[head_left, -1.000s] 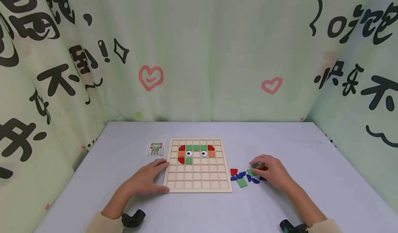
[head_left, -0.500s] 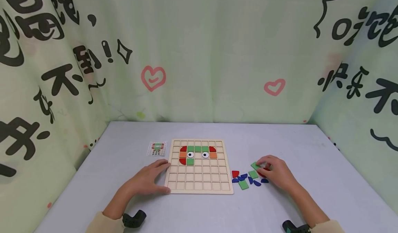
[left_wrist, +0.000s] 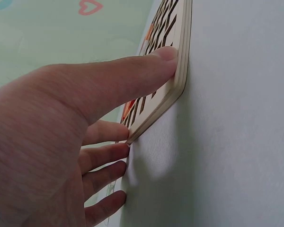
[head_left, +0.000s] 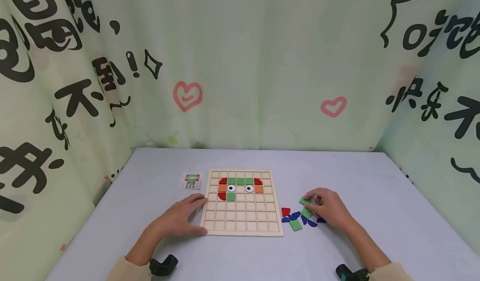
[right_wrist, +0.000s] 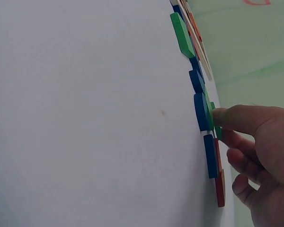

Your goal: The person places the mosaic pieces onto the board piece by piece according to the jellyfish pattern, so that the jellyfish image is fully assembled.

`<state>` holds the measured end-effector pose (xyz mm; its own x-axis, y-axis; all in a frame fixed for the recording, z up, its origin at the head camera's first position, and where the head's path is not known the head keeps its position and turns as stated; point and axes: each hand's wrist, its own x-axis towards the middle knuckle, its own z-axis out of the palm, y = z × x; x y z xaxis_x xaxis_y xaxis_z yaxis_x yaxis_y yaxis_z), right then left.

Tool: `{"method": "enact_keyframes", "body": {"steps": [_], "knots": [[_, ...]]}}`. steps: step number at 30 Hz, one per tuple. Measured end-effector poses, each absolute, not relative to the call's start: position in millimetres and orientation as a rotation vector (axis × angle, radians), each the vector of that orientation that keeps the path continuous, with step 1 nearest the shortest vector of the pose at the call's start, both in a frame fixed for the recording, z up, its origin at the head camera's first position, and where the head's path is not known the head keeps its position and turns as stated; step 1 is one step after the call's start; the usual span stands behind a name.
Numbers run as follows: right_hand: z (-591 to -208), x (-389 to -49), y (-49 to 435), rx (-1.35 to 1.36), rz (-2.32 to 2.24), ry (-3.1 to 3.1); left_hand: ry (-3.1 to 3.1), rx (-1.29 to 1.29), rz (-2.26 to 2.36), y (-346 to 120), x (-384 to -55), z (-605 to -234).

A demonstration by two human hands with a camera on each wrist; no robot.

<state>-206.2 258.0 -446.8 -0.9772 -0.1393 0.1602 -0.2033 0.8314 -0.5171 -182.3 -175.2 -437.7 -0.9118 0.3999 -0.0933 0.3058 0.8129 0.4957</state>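
Observation:
A wooden grid board [head_left: 240, 227] lies on the table in front of me, with red, green, orange and eye-printed pieces set into its upper rows. My left hand [head_left: 180, 218] rests against its left side, fingers extended; in the left wrist view the thumb [left_wrist: 151, 66] lies on the board's corner edge. To the right of the board, my right hand [head_left: 330, 208] pinches a green square tile [head_left: 303, 201] between thumb and index finger, low over the loose pieces. Another green tile [head_left: 306, 213] lies right under the thumb. The right wrist view shows red pieces [right_wrist: 220, 189] beneath the curled fingers.
Loose blue half-round pieces [head_left: 312, 223], a red piece [head_left: 286, 211] and a green square [head_left: 296, 225] lie between the board and my right hand. A small picture card [head_left: 191, 181] lies left of the board. Printed curtains [head_left: 258, 64] surround the table.
My right hand has shifted slightly left with the green tile, relative to the other pieces. The red piece seen under its fingers is now hidden. My left hand stays at the board.

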Motion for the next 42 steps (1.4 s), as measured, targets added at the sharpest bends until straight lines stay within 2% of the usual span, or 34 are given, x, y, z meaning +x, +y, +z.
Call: {"method": "enact_keyframes", "body": {"steps": [31,42], "knots": [[-436.0,-219.0,195.8,0.413,1.021,-2.863,2.817,0.550,0.700,-176.2,-181.5,-439.1],[-445.4,-220.7,176.0,0.485,1.099,-2.841,2.810,0.529,0.695,-174.4,-180.1,-439.4]]}}
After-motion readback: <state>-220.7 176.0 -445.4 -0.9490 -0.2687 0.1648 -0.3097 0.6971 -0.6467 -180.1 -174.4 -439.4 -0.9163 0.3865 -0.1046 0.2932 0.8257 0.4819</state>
